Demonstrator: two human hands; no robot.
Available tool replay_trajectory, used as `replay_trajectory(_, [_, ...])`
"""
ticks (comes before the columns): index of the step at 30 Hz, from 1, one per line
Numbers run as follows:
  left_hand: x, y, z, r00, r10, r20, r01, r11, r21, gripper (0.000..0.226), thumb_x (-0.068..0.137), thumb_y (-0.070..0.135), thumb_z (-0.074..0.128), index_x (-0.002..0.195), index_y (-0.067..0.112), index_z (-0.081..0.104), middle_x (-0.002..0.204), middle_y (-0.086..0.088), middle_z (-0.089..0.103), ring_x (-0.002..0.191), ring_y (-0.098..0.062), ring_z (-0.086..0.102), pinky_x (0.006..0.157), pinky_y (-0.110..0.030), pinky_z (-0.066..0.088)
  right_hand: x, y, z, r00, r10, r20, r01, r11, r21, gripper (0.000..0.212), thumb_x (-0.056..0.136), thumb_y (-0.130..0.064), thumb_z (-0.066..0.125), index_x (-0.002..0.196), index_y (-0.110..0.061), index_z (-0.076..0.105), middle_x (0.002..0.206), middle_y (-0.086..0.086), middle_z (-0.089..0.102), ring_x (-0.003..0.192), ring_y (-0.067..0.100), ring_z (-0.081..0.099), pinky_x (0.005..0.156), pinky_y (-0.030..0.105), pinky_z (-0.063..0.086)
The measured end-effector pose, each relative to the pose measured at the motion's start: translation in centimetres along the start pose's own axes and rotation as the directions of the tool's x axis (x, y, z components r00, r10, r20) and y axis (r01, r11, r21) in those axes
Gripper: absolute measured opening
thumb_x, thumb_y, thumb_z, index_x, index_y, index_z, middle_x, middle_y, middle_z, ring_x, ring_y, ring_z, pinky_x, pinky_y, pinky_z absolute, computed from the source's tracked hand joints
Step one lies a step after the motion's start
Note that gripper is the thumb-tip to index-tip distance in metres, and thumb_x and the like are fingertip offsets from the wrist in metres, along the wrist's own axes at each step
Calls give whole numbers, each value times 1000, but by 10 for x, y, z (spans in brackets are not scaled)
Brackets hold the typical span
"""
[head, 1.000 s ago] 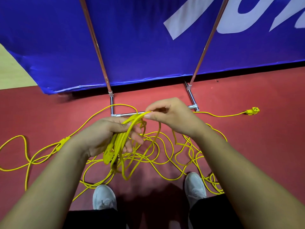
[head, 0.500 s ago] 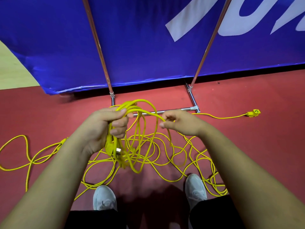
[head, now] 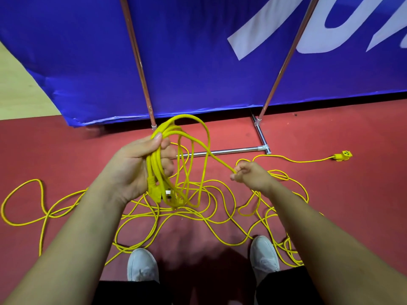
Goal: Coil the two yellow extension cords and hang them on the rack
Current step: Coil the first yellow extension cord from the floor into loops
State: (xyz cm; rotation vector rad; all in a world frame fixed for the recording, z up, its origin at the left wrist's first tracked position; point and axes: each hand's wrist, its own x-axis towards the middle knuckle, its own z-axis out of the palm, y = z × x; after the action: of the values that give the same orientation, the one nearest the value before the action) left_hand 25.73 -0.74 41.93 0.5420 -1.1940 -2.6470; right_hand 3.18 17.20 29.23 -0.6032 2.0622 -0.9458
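Yellow extension cord lies in loose, crossing loops on the red floor across the lower middle of the frame, its socket end out toward the right edge. A small coil of it hangs at centre from the left hand, whose fingers and thumb are curled round the gathered tops of the loops, a plug dangling below the palm. Right of centre the right hand pinches the single strand that runs off the coil. The rack stands just behind, its base bar on the floor. The cord looks thin, light and limp — it should bend into loops easily but kink and snag where the floor loops cross. Best held at the gathered top of the coil, with the feeding strand let slide through a loose pinch — tugging could tighten a tangle. Which floor strands are the second cord I cannot tell.
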Motion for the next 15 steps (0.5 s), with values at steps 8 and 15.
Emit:
replay_trajectory(8, [7,-2,-4,985,133,-108,-109,972,206,26,88,23,50,100,2,60,49,3,46,41,-11,47,45,-21,38,-14,-38,13,999,43,20,-43,999,9,19,85,-11,67,68,-13,58,56,5,50,42,16,40,45,22,34])
replay_trajectory(15, [8,-25,7,996,-62,-61,84,856,510,6,94,16,53,89,13,52,89,-21,73,81,-30,71,71,-38,54,-70,-115,0,809,-241,535,261,964,39,14,86,-10,68,73,-14,69,48,-3,44,43,9,33,43,21,24])
